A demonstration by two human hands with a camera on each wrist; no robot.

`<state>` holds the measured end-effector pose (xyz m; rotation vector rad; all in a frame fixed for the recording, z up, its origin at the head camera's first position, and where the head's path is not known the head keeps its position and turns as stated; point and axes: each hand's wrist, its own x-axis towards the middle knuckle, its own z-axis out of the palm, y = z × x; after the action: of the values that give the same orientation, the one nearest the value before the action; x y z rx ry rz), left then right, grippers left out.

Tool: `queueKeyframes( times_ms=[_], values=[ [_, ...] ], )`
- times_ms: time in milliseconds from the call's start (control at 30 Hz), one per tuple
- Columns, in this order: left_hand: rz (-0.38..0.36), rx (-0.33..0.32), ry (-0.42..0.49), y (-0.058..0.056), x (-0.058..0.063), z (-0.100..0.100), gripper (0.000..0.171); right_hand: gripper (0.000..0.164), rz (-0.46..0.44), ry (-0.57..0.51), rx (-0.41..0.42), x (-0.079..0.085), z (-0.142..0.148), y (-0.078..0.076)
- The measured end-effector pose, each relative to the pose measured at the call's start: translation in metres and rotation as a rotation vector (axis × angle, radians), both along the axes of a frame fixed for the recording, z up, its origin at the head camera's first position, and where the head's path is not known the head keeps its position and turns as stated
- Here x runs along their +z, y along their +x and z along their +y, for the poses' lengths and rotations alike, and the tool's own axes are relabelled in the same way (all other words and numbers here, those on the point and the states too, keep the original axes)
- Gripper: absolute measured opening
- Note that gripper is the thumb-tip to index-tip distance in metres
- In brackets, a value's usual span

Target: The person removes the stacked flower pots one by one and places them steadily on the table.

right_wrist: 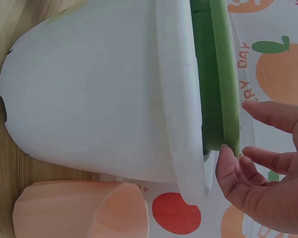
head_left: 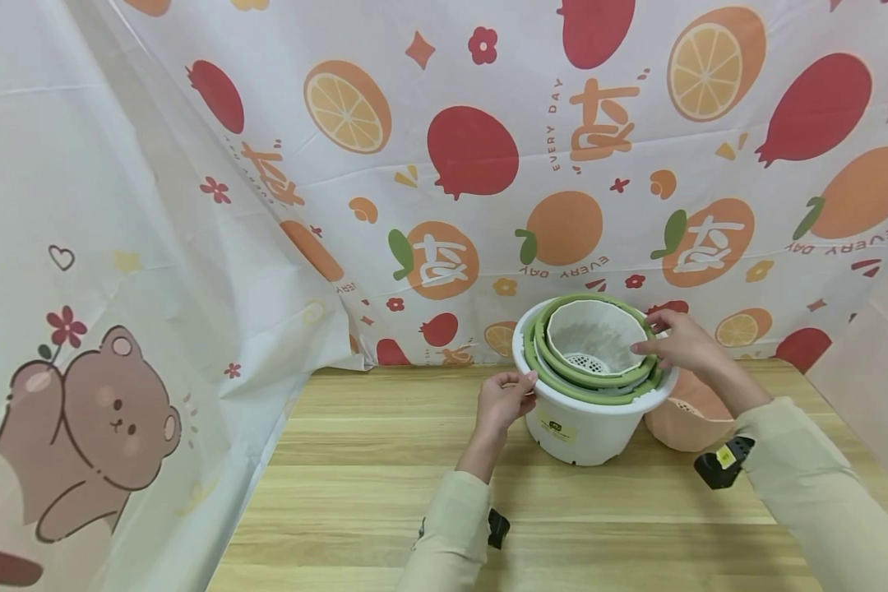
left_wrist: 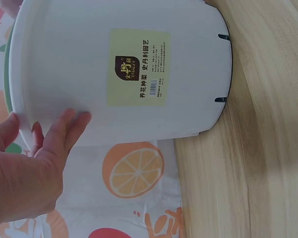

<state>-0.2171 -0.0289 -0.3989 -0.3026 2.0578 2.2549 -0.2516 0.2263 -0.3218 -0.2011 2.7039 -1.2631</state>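
Observation:
A large white plastic flowerpot (head_left: 592,432) stands upright on the wooden table, a yellowish label (left_wrist: 139,67) on its side. Nested in it are green-rimmed pots, the larger green pot (right_wrist: 226,74) rising above the white rim. Innermost sits a small whitish pot (head_left: 580,325) with a perforated bottom. My left hand (head_left: 501,403) grips the white pot's rim at the left, thumb at the edge and fingers against the outer wall. At the far right of the stack, my right hand (head_left: 684,341) holds a green rim with curled fingers; the thumb's exact contact is unclear.
A peach-coloured pot (head_left: 681,426) lies just right of the white one, partly hidden behind it and the right arm. Behind the table (head_left: 370,460) hangs a fruit-printed curtain (head_left: 385,197); another sheet with a bear (head_left: 118,411) hangs at the left.

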Motion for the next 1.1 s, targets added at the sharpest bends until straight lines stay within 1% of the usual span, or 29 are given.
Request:
queueKeyframes(
  times_ms=[300,400,567,667,833,1100],
  values=[
    [0.003,0.000,0.007,0.000,0.001,0.000,0.023,0.060,0.015,0.027,0.003,-0.002,-0.002,-0.001],
    [0.002,-0.001,0.004,0.000,0.001,0.000,0.024,0.058,0.036,0.053,0.002,-0.003,-0.003,-0.002],
    [-0.001,-0.001,0.011,0.000,0.000,0.000,0.024,0.056,0.101,0.128,-0.002,-0.004,-0.007,-0.003],
    [-0.004,-0.002,0.009,-0.001,-0.001,0.000,0.024,0.056,0.128,0.156,-0.009,-0.005,-0.008,-0.003],
    [-0.007,-0.002,-0.001,-0.001,-0.001,0.000,0.024,0.059,0.118,0.163,-0.021,-0.005,-0.009,-0.002],
    [-0.010,0.000,-0.001,0.000,0.000,0.000,0.024,0.056,0.092,0.158,-0.022,-0.006,-0.011,-0.001]
  ],
)
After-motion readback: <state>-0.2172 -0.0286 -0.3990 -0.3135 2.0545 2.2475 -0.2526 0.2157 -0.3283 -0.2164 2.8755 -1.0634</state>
